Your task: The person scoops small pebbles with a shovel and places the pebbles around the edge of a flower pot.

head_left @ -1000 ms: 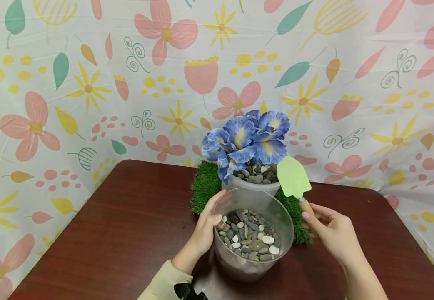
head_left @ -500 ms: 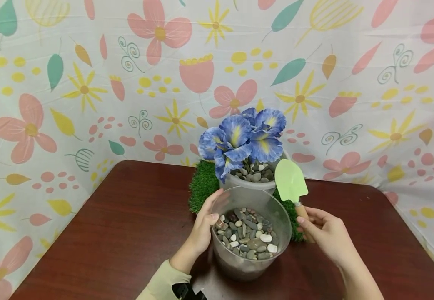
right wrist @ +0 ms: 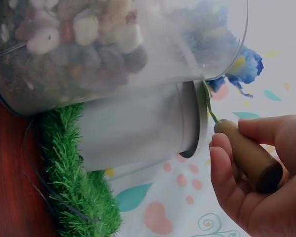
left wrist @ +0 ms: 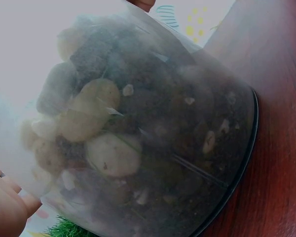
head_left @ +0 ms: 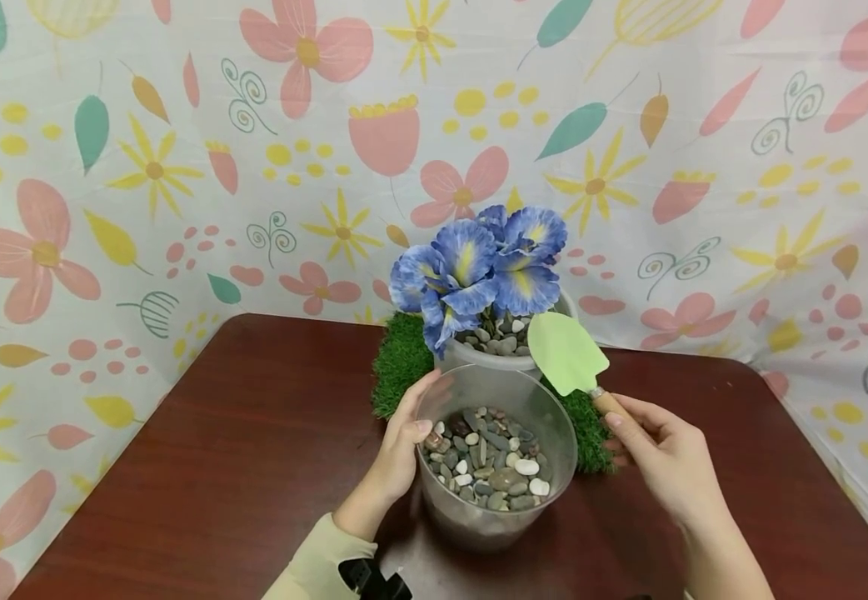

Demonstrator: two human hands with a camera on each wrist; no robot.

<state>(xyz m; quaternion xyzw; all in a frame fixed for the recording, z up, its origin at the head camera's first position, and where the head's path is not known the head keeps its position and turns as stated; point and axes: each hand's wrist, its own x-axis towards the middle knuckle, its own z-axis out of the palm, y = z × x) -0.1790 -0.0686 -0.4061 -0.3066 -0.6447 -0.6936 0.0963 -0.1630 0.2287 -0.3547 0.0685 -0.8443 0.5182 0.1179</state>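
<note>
In the head view my left hand holds the left side of a clear plastic pot, its thumb at the rim. Inside lie grey, brown and white pebbles; the left wrist view shows dark soil through the wall. My right hand grips the wooden handle of a small trowel, whose pale green blade points up and left in front of the rear pot's rim. That light grey pot holds blue irises among pebbles, its lower part hidden by the clear pot in the head view.
A green artificial grass mat lies under the grey pot and shows on both sides. Everything stands on a dark reddish-brown table. Behind it hangs a flower-printed cloth.
The trowel blade has tilted further left, in front of the grey pot's rim. My left hand keeps its hold on the clear pot. The head view has shifted slightly.
</note>
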